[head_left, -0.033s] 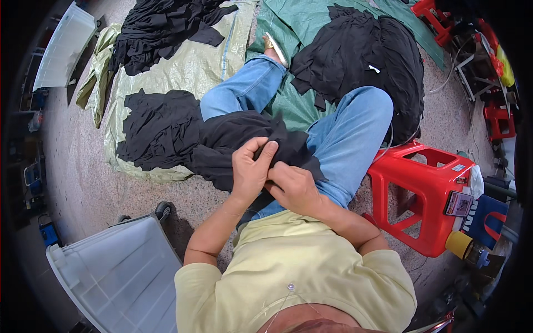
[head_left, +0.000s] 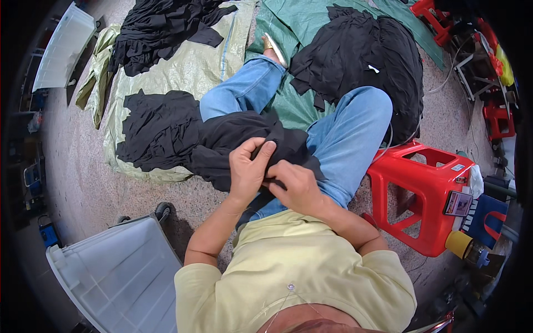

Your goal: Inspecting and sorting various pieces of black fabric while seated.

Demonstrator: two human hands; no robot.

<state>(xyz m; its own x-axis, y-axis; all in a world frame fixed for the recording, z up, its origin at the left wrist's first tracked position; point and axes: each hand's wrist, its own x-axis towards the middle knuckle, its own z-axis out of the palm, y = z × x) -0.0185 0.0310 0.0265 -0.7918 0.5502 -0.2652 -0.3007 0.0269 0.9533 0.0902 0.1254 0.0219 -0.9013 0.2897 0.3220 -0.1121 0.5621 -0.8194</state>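
Observation:
Across my lap lies a black cloth garment [head_left: 225, 136], its folds bunched between my jeans-clad legs. My left hand [head_left: 248, 169] pinches its edge, thumb raised against the bent fingers. Close beside it, my right hand [head_left: 297, 184] is closed on the same cloth, with thumb and forefinger near the left fingertips. Whatever small part lies between the fingertips is hidden. To the left, the cloth meets a flat black stack of garments [head_left: 158, 130] on a pale woven sheet [head_left: 180, 69].
Beyond my right knee rises a large black cloth pile [head_left: 361, 55] on a green tarp [head_left: 286, 19]; another black heap [head_left: 161, 33] lies far left. A red plastic stool [head_left: 419, 191] stands at right, bearing a phone [head_left: 458, 203]. A translucent bin [head_left: 119, 272] sits near left.
Both hands stay on the cloth with only a slight shift of the fingers. A raised fold of cloth just beyond the fingertips has flattened.

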